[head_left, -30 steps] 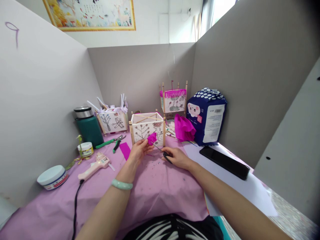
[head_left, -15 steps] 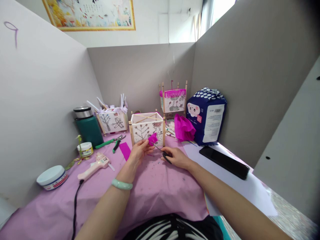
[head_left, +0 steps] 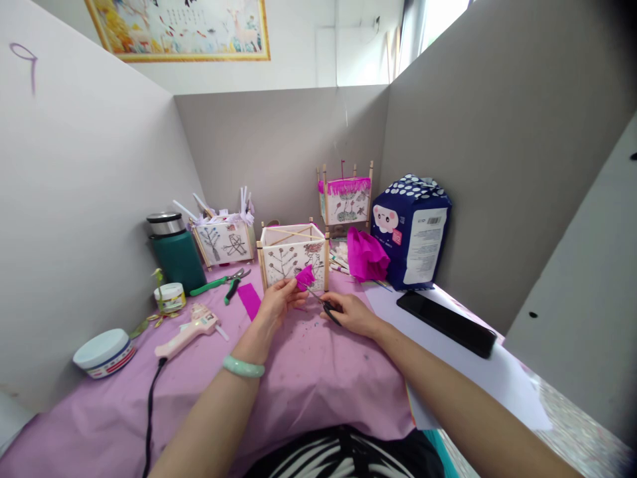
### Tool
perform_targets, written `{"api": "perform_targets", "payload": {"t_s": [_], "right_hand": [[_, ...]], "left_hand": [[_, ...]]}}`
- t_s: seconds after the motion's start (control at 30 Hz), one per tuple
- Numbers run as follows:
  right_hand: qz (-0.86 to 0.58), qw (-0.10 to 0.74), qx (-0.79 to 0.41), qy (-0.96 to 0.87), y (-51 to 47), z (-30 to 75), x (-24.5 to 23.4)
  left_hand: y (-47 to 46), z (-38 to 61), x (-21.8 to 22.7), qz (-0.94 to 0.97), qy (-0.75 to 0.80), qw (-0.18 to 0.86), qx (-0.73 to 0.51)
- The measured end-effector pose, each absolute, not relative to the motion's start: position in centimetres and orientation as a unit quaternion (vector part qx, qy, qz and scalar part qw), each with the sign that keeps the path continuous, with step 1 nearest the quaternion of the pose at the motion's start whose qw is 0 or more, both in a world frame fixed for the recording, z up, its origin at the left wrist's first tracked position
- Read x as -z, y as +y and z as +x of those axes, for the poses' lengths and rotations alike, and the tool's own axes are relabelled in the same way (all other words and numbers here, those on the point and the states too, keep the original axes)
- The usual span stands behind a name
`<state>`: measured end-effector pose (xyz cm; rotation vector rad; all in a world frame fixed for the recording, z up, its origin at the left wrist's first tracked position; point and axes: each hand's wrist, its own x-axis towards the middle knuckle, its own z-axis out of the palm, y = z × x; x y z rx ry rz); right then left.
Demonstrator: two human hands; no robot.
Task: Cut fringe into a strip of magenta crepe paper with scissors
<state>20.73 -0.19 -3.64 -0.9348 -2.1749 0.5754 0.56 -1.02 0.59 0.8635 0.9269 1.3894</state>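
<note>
Two hands work over a pink tablecloth (head_left: 323, 385). The left hand (head_left: 279, 300) pinches a scrap of pink crepe paper (head_left: 305, 277) between thumb and fingers, while the right hand (head_left: 351, 313) grips a thin dark stick (head_left: 318, 299) that runs up to it, in front of a paper lantern (head_left: 293, 255).

Magenta crepe paper (head_left: 305, 277), slightly further right than a second ago.
</note>
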Motion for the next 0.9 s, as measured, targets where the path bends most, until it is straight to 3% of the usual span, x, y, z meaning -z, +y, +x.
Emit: {"api": "perform_targets", "payload": {"t_s": [0.9], "right_hand": [[-0.367, 0.346, -0.222, -0.834, -0.12, 20.76, 3.71]], "left_hand": [[-1.29, 0.64, -0.78, 0.378, 0.399, 0.591, -0.59]]}}
